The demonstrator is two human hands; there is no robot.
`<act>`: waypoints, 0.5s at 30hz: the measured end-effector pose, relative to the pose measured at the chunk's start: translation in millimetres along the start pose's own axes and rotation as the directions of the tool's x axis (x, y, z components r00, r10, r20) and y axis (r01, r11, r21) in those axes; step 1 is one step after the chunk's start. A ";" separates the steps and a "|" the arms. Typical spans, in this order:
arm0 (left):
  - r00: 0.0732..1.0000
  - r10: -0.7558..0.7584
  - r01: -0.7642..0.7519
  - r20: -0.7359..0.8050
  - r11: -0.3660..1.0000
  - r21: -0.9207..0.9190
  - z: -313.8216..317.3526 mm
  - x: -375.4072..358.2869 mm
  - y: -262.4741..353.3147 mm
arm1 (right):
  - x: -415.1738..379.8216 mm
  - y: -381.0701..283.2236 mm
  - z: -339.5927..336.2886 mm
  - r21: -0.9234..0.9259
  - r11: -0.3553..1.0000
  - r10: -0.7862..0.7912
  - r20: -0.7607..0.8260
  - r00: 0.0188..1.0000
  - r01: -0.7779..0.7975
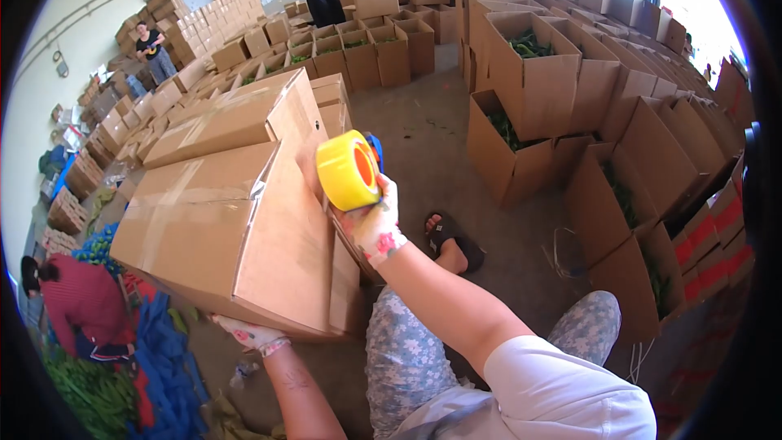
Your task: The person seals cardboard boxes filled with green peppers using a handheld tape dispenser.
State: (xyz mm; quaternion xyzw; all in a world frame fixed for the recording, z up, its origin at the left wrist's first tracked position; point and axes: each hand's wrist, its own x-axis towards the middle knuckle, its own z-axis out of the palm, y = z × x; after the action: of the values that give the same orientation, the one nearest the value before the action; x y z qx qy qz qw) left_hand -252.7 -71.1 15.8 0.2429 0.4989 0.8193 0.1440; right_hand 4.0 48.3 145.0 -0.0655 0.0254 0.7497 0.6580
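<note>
My right hand (378, 226), in a flowered glove, is closed around a tape dispenser (375, 147) with a blue part and a wide roll of yellow packing tape (338, 173). It is beside the right face of a large taped cardboard box (195, 224), which is tilted. My left hand (251, 334), gloved the same way, grips the lower edge of that box; some of its fingers are hidden beneath. Clear tape strips run across the box's face. Behind it leans another taped carton (224, 118).
Open cartons with green vegetables (529, 45) stand in rows at the right and back. A crouching person (85, 310) is at left near a pile of green vegetables (85, 391) and blue sheeting (167, 367). Two other people stand farther back. Loose straps (562, 253) lie on the floor.
</note>
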 end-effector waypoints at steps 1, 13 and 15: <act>0.998 -0.060 0.057 -0.024 0.993 -0.105 2.1 4.3 -0.4 | -10.6 -6.1 -9.5 -0.020 1.000 0.019 0.009 1.000 -0.019; 0.173 0.850 -0.984 0.498 0.169 0.054 64.8 -72.8 154.8 | -189.8 -256.8 -49.6 -0.903 0.421 -0.168 0.011 0.986 0.082; 0.225 0.825 -0.974 0.519 0.199 0.106 101.2 -133.9 171.3 | -222.6 -291.2 -56.6 -0.951 -0.264 -0.145 0.206 0.968 0.163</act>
State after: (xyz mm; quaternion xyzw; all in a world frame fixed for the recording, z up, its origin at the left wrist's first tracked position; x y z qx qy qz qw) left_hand -84.2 -138.4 172.7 0.6566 0.3781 0.5553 -0.3429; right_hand 323.8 -139.0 132.3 -0.5551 -0.5851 0.3915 0.4431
